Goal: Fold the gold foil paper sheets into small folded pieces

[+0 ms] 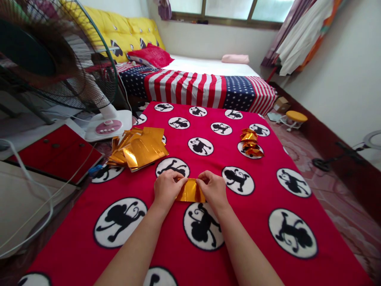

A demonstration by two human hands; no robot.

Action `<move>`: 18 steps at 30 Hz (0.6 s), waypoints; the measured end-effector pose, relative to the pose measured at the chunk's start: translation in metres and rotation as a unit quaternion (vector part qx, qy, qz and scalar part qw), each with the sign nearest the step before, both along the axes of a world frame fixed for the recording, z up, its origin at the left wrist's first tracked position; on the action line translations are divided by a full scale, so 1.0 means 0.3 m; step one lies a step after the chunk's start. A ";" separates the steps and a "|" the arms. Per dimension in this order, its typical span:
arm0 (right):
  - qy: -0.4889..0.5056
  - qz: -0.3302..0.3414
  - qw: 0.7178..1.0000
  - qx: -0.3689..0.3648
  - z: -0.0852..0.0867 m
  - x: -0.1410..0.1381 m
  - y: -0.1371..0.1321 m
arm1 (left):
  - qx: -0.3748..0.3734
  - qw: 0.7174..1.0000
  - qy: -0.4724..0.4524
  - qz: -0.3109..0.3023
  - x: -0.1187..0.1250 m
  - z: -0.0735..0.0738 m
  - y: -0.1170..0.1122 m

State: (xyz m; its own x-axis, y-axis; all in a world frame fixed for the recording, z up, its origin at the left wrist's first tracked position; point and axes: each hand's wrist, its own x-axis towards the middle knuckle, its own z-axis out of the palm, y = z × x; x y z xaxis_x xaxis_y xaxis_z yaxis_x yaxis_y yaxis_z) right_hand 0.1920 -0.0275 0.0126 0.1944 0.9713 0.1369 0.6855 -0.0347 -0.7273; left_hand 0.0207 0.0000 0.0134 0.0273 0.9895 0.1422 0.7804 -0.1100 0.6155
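A shiny gold foil paper sheet (191, 192) lies on the red cloth between my two hands, its long edge running left to right. My left hand (169, 186) pinches its upper left part between thumb and fingers. At the upper right part, my right hand (213, 187) pinches the same sheet. Left of them spreads a loose pile of flat gold foil sheets (145, 149). Several folded gold foil pieces (251, 143) sit in a short row farther off to the right. My palms hide the sheet's side ends.
The red tablecloth (205, 127) carries monkey prints in white circles. At the left stand a fan (59, 55) with a white base and a red cabinet (56, 153). Beyond the table is a bed (193, 85); a yellow-topped stool (296, 116) stands right.
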 end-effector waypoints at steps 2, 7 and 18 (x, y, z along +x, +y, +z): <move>-0.023 -0.005 1.000 0.004 0.005 -0.007 -0.003 | -0.019 1.000 0.017 0.006 0.002 0.010 -0.001; -0.042 -0.009 0.999 0.009 0.017 -0.017 -0.007 | -0.035 0.999 0.030 -0.022 -0.005 0.025 0.006; -0.070 -0.002 0.997 0.034 0.003 -0.002 -0.009 | -0.024 0.999 0.024 0.003 -0.003 0.020 0.001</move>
